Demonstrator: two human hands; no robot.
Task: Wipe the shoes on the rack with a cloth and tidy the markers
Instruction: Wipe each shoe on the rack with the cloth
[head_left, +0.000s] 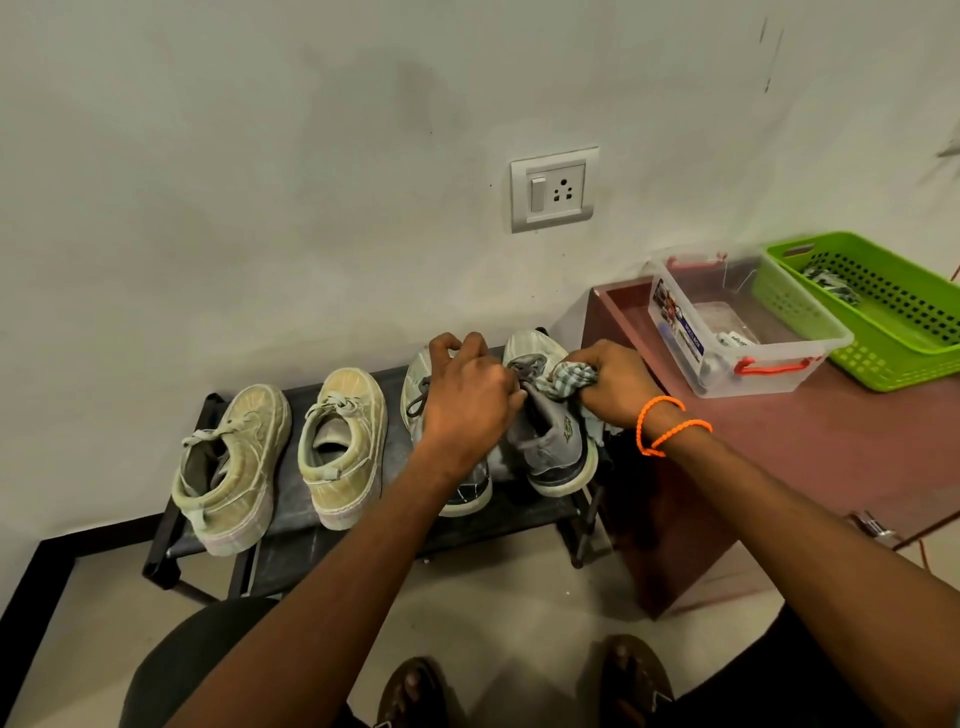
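Currently both hands are at the right end of the black shoe rack (291, 525), which stands against the wall. Right hand (618, 384): fingers curled around a bunched checked cloth (569, 382), pressing it onto the top of the right grey sneaker (550, 447), near the tongue. Orange bands (670, 426) circle that wrist. Left hand (467, 400): fingers bent and gripping the same grey sneaker from its inner side, thumb toward the cloth; knuckles of the two hands nearly meet over the shoe. Under the left hand and forearm sits the left grey sneaker (470, 488), mostly covered, heel and pale sole showing below the wrist. Further out from the left hand, two tan canvas shoes on the same shelf: nearer tan shoe (343, 447) just beside the covered sneaker, outer tan shoe (234, 467) at the rack's far end, both heels toward the camera. Beyond the right hand, a maroon cabinet (779, 467) abuts the rack; on its top a clear plastic box (743, 332) with red latches, small items inside too blurred to name, and past it a green perforated basket (883, 312). Above the hands, a wall socket (553, 189). Markers cannot be made out.
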